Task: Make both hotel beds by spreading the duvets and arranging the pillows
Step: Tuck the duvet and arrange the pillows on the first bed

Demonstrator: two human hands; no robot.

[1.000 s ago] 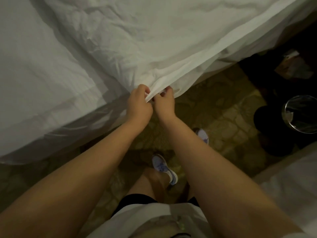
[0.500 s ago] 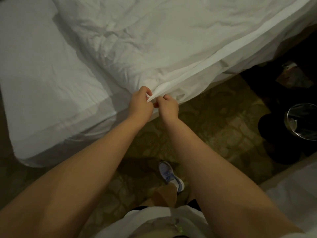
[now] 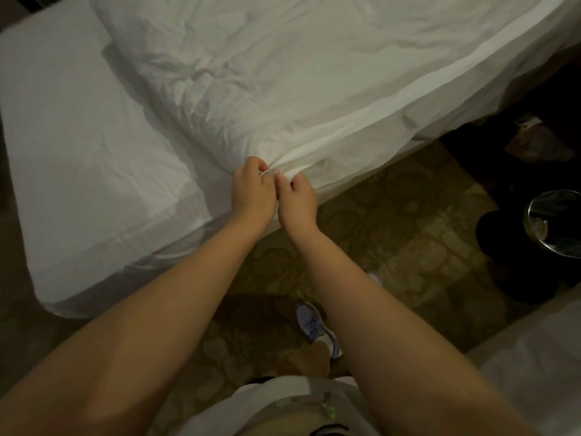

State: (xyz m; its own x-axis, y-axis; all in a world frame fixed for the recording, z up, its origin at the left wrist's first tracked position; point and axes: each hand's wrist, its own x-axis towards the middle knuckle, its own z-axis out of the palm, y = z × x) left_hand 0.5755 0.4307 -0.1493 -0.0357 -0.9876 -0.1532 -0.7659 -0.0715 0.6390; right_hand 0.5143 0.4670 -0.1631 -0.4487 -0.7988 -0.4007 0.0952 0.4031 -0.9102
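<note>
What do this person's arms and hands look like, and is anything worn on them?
Both arms are bare: no sleeve reaches the left forearm or the right forearm. The left hand and right hand wear no gloves. I see no watch, bracelet or ring, though dim light could hide a thin one.

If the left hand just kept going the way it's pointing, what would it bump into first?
The left hand pinches the duvet at its edge, so going on it would probably press straight into that crumpled duvet on the bed. Depth is hard to judge.
</note>
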